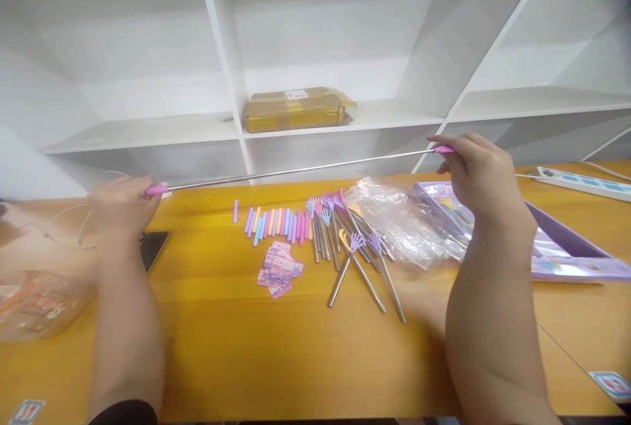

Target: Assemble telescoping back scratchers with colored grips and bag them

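A telescopic back scratcher (300, 167) is stretched out long between my hands above the table. My left hand (123, 205) is closed around its pink handle, and my right hand (476, 172) grips the pink head at the other end. Below lie several metal rods with hand-shaped heads (355, 242) in purple, yellow, blue and pink. To their left is a row of short pastel tubes (279, 224), one purple tube lying apart. Small pink printed cards (280, 269) are piled in front of the tubes.
Crumpled clear plastic (401, 224) and a purple box (566, 231) lie to the right, with a white power strip (584, 182) behind. At left are a phone (154, 247) and an orange-printed clear bag (42, 303). A taped carton (296, 110) sits on the white shelf (394, 113).
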`<state>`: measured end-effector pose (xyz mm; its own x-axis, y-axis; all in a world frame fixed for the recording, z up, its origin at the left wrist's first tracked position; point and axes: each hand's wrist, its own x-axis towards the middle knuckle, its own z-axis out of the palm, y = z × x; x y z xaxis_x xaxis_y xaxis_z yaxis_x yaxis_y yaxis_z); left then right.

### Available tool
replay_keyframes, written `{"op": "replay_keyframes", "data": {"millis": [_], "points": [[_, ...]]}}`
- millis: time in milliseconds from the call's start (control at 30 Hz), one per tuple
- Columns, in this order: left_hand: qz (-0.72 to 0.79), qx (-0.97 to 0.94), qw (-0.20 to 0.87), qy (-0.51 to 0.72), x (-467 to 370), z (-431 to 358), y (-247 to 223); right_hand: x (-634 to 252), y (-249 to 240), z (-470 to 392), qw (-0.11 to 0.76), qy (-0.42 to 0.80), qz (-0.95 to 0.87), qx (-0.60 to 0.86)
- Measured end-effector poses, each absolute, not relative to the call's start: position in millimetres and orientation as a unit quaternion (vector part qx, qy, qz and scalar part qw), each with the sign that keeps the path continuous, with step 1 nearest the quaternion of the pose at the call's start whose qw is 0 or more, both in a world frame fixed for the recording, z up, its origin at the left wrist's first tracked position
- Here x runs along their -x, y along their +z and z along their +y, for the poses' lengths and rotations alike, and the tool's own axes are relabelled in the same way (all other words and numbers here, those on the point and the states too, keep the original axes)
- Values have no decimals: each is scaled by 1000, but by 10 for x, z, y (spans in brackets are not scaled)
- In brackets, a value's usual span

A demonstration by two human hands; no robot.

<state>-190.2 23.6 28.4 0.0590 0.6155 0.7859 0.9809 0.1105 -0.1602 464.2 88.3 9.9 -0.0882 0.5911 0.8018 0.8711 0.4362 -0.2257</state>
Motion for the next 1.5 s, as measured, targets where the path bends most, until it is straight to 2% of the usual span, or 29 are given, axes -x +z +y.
{"op": "replay_keyframes", "data": {"millis": [333,567,800,1100,1500], "points": [[-650,626,358,-239,1802,207,319,-4667,146,795,475,-200,-704,489],[-673,619,338,-221,1763,157,363,-4624,183,779,471,-163,-689,526],[-691,612,336,-190,1767,163,366,-4585,215,737,482,-165,-715,479],[-685,611,337,-208,1737,140,365,-4635,164,783,439,-176,-727,499],[-698,608,323,-198,1710,149,378,-4679,103,821,435,-194,-745,468]]}}
